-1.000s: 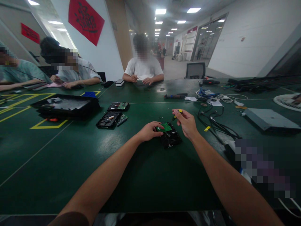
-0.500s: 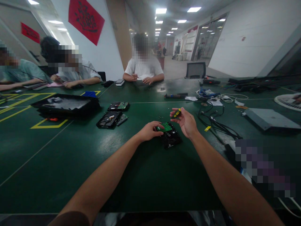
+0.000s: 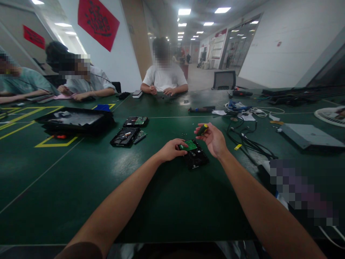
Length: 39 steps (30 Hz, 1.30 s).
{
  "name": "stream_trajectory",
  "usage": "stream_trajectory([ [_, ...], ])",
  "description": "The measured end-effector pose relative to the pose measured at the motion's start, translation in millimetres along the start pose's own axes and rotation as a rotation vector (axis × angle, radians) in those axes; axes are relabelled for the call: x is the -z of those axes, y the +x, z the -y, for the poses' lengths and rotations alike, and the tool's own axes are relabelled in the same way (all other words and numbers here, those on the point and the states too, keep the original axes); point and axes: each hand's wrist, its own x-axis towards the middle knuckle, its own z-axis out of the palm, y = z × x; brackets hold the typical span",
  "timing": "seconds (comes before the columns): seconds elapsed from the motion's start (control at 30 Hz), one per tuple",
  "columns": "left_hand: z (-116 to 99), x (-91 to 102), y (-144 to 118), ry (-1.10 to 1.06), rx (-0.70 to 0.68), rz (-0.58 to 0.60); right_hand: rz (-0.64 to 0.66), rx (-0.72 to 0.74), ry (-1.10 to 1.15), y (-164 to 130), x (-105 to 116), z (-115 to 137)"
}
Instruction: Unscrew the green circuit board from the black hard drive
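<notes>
A black hard drive (image 3: 197,160) lies on the green table in front of me, its green circuit board (image 3: 191,145) facing up. My left hand (image 3: 172,149) grips the drive's left edge, thumb on the near side and fingers by the board. Above the drive's far right corner, my right hand (image 3: 212,138) is closed round the yellow and dark green handle of a screwdriver (image 3: 202,129). The screwdriver's shaft and tip cannot be made out. Several tiny screws (image 3: 184,134) lie just beyond the drive.
Left of the drive are an opened drive (image 3: 125,136), another drive (image 3: 136,121) and a loose circuit board (image 3: 140,135). A black tray (image 3: 75,120) stands farther left. Black cables (image 3: 250,144) and a grey metal box (image 3: 312,136) occupy the right. A person (image 3: 164,77) sits opposite.
The screwdriver handle has turned slightly within my right hand's fingers. My left hand and the hard drive have stayed in place.
</notes>
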Motion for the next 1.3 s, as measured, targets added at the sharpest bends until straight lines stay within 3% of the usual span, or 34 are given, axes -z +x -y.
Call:
stream_trajectory([
  [0.43,4.0,-0.9,1.6,-0.005,-0.009,0.004,-0.028,0.014,0.132,-3.3,-3.9,1.8],
  [0.7,6.5,-0.4,2.0,-0.015,-0.008,0.006,-0.012,0.029,0.047,-3.8,-2.9,3.8],
  [1.03,2.3,-0.5,0.0,-0.021,-0.01,0.001,0.011,-0.006,0.138,-2.9,-4.4,1.9],
  [1.3,2.2,-0.8,0.9,-0.014,-0.005,-0.002,-0.041,0.029,0.026,-4.5,-4.4,3.9],
])
